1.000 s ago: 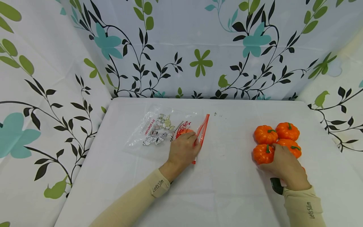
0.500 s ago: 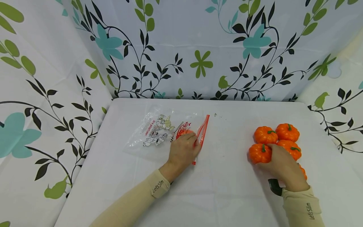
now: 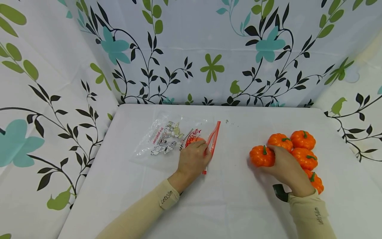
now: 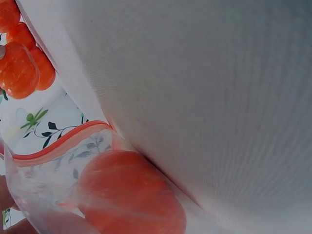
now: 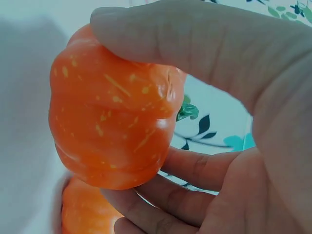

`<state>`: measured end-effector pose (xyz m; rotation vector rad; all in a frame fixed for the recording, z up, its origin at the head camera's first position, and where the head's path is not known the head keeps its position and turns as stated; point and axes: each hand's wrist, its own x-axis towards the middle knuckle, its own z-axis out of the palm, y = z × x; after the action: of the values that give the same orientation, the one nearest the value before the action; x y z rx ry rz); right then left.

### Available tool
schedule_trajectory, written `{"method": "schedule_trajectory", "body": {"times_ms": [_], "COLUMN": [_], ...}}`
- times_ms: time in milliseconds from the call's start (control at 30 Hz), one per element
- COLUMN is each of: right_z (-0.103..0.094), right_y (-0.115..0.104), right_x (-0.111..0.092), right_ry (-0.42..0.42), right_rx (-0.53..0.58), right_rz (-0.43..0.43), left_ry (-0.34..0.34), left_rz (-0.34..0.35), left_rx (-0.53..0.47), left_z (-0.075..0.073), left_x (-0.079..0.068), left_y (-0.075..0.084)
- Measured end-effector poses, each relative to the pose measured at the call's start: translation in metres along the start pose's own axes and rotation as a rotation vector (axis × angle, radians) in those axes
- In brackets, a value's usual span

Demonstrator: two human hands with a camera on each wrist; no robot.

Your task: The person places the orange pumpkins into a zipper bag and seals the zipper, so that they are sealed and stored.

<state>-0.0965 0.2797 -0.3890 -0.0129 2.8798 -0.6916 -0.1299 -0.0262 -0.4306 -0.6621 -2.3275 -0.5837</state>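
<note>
My left hand (image 3: 193,161) grips the clear plastic zip bag (image 3: 167,141) near its red-edged mouth. Inside the bag is an orange pumpkin (image 4: 131,195), mostly covered by that hand in the head view. At the right, my right hand (image 3: 287,171) holds a small orange toy pumpkin (image 3: 262,156) with a green stem. Its thumb (image 5: 141,31) lies on one side and the fingers on the other, as the right wrist view shows. The held pumpkin seems slightly raised off the table.
Beside the right hand sit several more pumpkins: one at the back left (image 3: 280,141), one at the back right (image 3: 302,139), another (image 3: 305,158) below them, and one (image 3: 314,182) partly behind the hand. White table (image 3: 229,199) lies between the hands. Patterned curtains (image 3: 191,49) surround it.
My right hand has drawn the pumpkin leftward, away from the group, uncovering more of the pumpkin nearest the wrist. The left hand and bag have stayed in place.
</note>
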Motion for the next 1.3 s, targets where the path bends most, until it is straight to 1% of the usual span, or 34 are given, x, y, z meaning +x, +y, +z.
{"method": "schedule_trajectory", "body": {"times_ms": [167,367,567,800,1033,1300], "right_z": [0.003,0.011,0.025,0.044,0.058,0.07], "right_y": [-0.016,-0.035,-0.053,-0.071,-0.083,-0.09], "right_x": [0.006,0.018,0.032,0.048,0.06,0.066], "right_ry": [0.014,0.043,0.094,0.134,0.145,0.126], "right_rx": [-0.017,-0.044,-0.062,-0.067,-0.058,-0.042], "right_rz": [-0.06,-0.106,-0.156,-0.197,-0.241,-0.234], "left_ry": [0.004,0.012,0.021,0.003,-0.003,-0.034], "left_rz": [0.001,0.003,0.003,-0.01,-0.018,-0.039], "left_rx": [0.017,0.031,0.033,0.038,0.037,0.038], "left_z": [-0.001,0.0,0.0,-0.003,-0.005,-0.005], "left_x": [0.0,-0.001,-0.002,-0.001,0.002,0.003], "left_y": [0.0,-0.001,0.0,0.001,0.004,0.006]}}
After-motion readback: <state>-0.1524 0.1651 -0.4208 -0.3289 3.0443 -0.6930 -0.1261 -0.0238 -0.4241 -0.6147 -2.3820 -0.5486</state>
